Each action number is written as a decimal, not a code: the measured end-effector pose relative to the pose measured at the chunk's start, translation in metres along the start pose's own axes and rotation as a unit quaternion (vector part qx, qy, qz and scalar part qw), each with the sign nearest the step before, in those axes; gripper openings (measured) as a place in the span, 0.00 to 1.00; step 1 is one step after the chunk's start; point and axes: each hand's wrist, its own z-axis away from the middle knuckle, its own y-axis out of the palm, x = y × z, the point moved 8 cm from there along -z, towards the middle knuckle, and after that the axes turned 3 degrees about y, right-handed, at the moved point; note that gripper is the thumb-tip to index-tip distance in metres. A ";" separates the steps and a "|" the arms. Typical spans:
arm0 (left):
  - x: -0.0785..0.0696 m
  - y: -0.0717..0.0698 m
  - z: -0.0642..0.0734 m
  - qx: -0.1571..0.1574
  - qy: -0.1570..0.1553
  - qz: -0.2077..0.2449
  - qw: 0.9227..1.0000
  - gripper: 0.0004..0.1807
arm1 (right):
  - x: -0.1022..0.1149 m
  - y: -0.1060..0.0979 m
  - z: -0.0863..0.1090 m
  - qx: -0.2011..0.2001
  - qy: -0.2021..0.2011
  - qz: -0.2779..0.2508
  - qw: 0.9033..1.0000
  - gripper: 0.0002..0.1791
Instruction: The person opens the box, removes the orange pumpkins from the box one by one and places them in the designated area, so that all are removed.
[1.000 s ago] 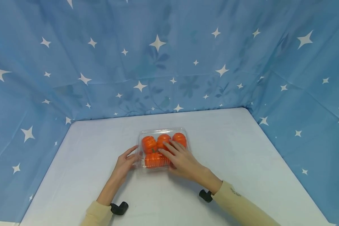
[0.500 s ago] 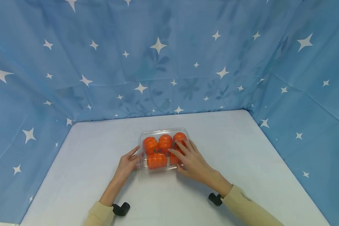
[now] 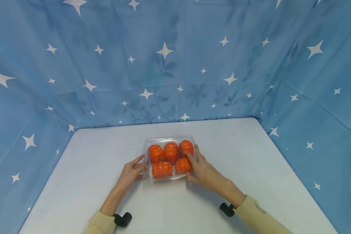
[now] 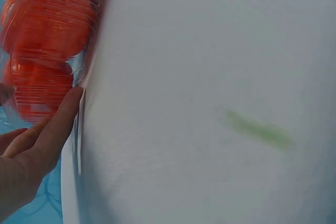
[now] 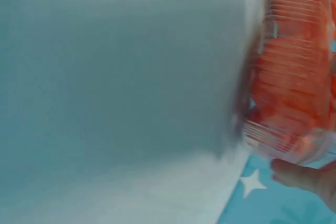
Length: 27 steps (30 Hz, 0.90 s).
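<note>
A clear plastic box (image 3: pixel 174 178) stands on the white table in the head view. Inside it are several ridged orange vegetables (image 3: pixel 171 151) with green stems, shaped like small pumpkins or bell peppers. My left hand (image 3: pixel 130 171) touches the box's left side, its fingers fairly straight along the wall; in the left wrist view the fingers (image 4: pixel 58 124) lie at the lower edge. Over the box's right end lies my right hand (image 3: pixel 206 172), fingers extended, one overlapping an orange vegetable. The right wrist view shows its thumb (image 5: pixel 296 176) at the box's corner.
The white table (image 3: pixel 251 156) extends around the box on all sides. Blue curtains (image 3: pixel 175 65) with white stars hang behind it and along both sides. Each wrist carries a small black camera, such as the left wrist camera (image 3: pixel 123 219).
My right hand has slid rightward off the top of the box to its right end, uncovering more of the orange vegetables. The left hand stays at the left side. The head view has shifted slightly.
</note>
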 end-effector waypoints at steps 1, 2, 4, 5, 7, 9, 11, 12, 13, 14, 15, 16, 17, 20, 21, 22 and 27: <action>0.000 0.001 0.000 0.005 0.000 0.004 1.000 0.34 | 0.001 0.000 0.000 0.005 -0.007 0.006 1.000 0.45; 0.000 0.001 0.001 0.007 0.000 0.006 1.000 0.34 | 0.003 -0.001 0.000 0.008 -0.013 0.010 1.000 0.44; 0.000 0.001 0.001 0.009 0.000 0.013 1.000 0.34 | 0.005 -0.002 -0.001 0.014 -0.023 0.017 0.999 0.43; -0.001 0.001 0.001 0.011 0.001 0.015 1.000 0.34 | 0.005 -0.002 -0.001 0.018 -0.027 0.020 0.999 0.43; -0.002 0.002 0.001 0.015 0.001 0.019 1.000 0.34 | 0.005 -0.002 -0.002 0.028 -0.026 0.024 0.999 0.44; -0.003 0.003 0.000 0.014 0.000 0.028 1.000 0.35 | 0.004 -0.001 -0.003 0.033 -0.022 0.023 0.999 0.45; -0.003 0.004 -0.001 0.015 0.001 0.032 0.999 0.35 | 0.003 -0.001 -0.002 0.035 -0.019 0.023 0.999 0.47; -0.003 0.004 -0.001 0.013 0.000 0.034 0.999 0.35 | 0.003 -0.001 -0.002 0.034 -0.018 0.025 0.999 0.47; -0.003 0.004 -0.001 0.012 -0.002 0.034 0.999 0.35 | 0.003 -0.002 -0.002 0.032 -0.019 0.025 0.999 0.48; -0.003 0.004 -0.001 0.011 -0.004 0.031 0.999 0.35 | 0.004 -0.002 -0.002 0.030 -0.020 0.025 0.999 0.48; -0.003 0.003 -0.001 0.012 -0.005 0.027 1.000 0.35 | 0.004 -0.002 -0.002 0.028 -0.021 0.025 0.999 0.47; -0.002 0.003 -0.001 0.010 -0.007 0.024 1.000 0.34 | 0.004 -0.002 -0.002 0.027 -0.022 0.026 0.999 0.47; -0.002 0.003 -0.001 0.009 -0.009 0.021 1.000 0.34 | 0.004 -0.002 -0.002 0.026 -0.023 0.026 0.999 0.47; 0.000 0.002 -0.001 0.005 -0.014 0.018 1.000 0.34 | 0.004 -0.002 -0.002 0.026 -0.020 0.020 0.999 0.47; 0.000 0.002 -0.001 0.005 -0.014 0.018 1.000 0.34 | 0.004 -0.002 -0.002 0.028 -0.017 0.018 0.999 0.47; 0.001 0.002 0.000 0.003 -0.015 0.017 1.000 0.34 | 0.004 -0.001 -0.002 0.031 -0.016 0.016 0.999 0.47; 0.002 0.003 0.002 0.001 -0.012 0.015 1.000 0.33 | 0.004 0.001 -0.002 0.046 -0.009 0.015 0.999 0.46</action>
